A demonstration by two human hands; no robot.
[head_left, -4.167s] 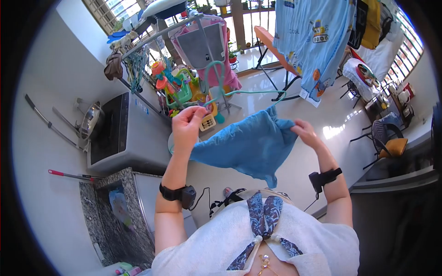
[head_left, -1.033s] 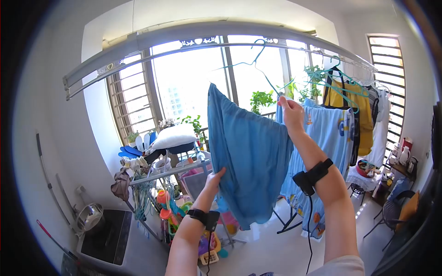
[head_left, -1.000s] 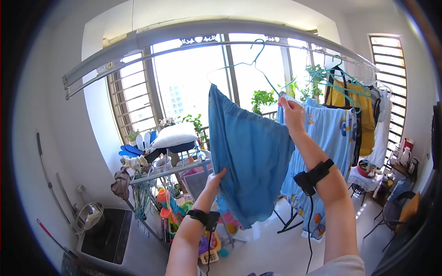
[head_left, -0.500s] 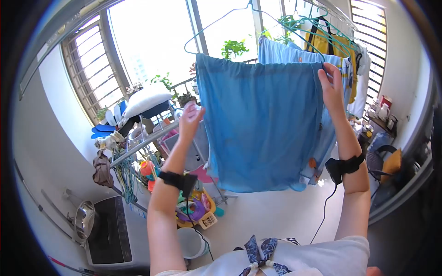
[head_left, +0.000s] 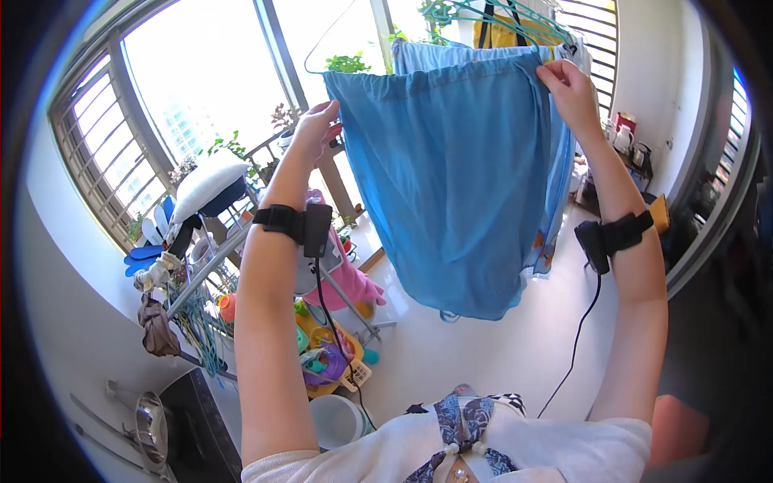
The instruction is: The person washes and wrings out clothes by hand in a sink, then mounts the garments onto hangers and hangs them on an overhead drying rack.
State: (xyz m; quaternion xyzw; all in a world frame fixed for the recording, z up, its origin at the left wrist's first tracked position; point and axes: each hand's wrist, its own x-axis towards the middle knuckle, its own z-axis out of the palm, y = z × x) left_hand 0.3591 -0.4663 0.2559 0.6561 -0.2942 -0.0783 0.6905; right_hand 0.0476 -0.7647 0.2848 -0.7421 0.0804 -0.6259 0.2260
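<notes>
A blue cloth (head_left: 451, 185) hangs spread out in front of me, its gathered top edge running between my two hands. My right hand (head_left: 569, 90) pinches the cloth's top right corner. At the top left corner, my left hand (head_left: 316, 129) has its fingers bent close to the cloth's edge; whether they grip it is hard to tell. A thin hanger (head_left: 310, 50) shows above the left corner, and most of it is out of view. Behind the cloth hangs a light blue patterned cloth (head_left: 419, 56).
Green hangers (head_left: 515, 20) and a yellow garment (head_left: 501, 35) hang at the upper right. On the left stand a metal rack (head_left: 211, 270) with a white cushion (head_left: 208, 187), coloured toys (head_left: 326, 358), a bucket (head_left: 334, 423) and a metal pan (head_left: 151, 427).
The cloth has gone from bunched to spread across the hanger. My left hand has moved from beside the cloth to its top left corner; my view has tilted down and turned right.
</notes>
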